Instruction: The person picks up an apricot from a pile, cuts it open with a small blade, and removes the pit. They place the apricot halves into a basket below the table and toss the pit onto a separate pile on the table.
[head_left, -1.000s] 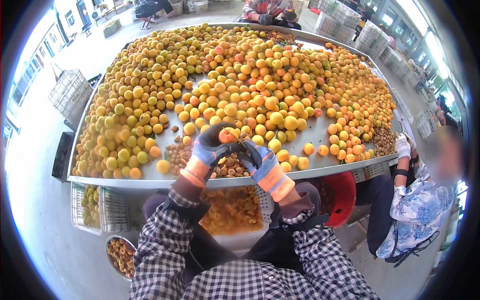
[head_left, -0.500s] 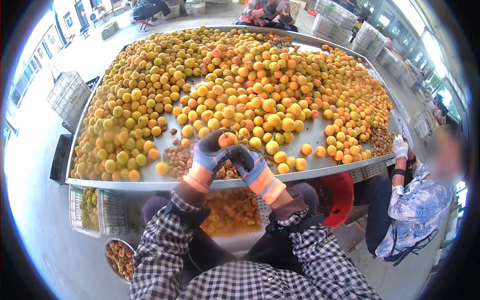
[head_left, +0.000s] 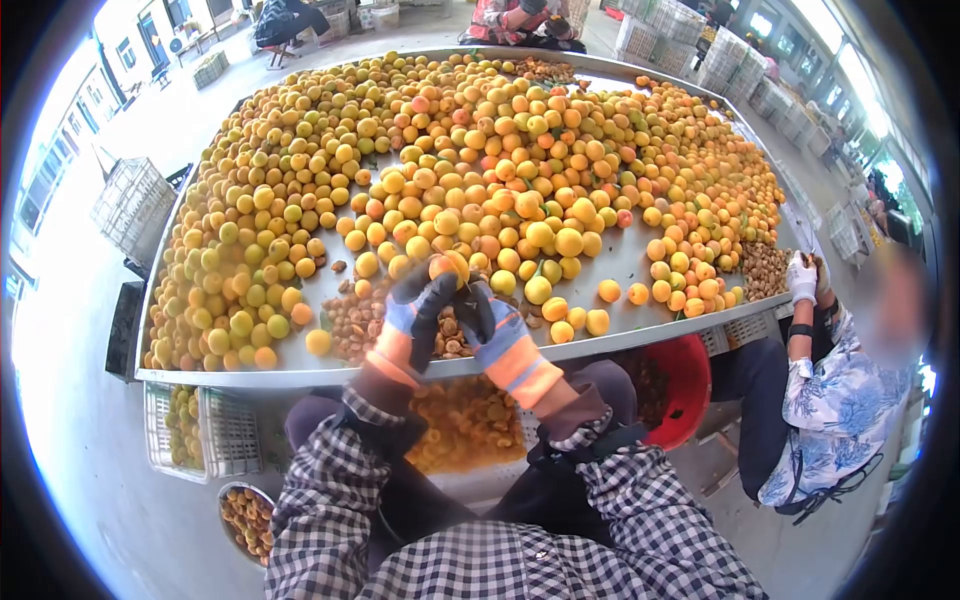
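Note:
Gloved in black, blue and orange, my left hand (head_left: 408, 315) is closed on an orange apricot (head_left: 446, 266) at the table's near side. My right hand (head_left: 503, 340), in a matching glove, meets it from the right, its bent fingers pressed together against the apricot. Whether anything small sits in those fingers is hidden. Under and between the hands lies a pile of brown apricot stones (head_left: 358, 322). Many whole apricots (head_left: 480, 190) cover the metal table (head_left: 335, 285) beyond.
Below the table edge stand a crate of opened apricots (head_left: 465, 430), a red tub (head_left: 685, 385), a white crate (head_left: 230, 430) and a bowl of brown pieces (head_left: 245, 520). A co-worker (head_left: 840, 410) sits at the right. Another person (head_left: 520, 25) sits across the table.
Both hands have shifted slightly left and up with the apricot, which has turned a little in the fingers. The view has tilted slightly.

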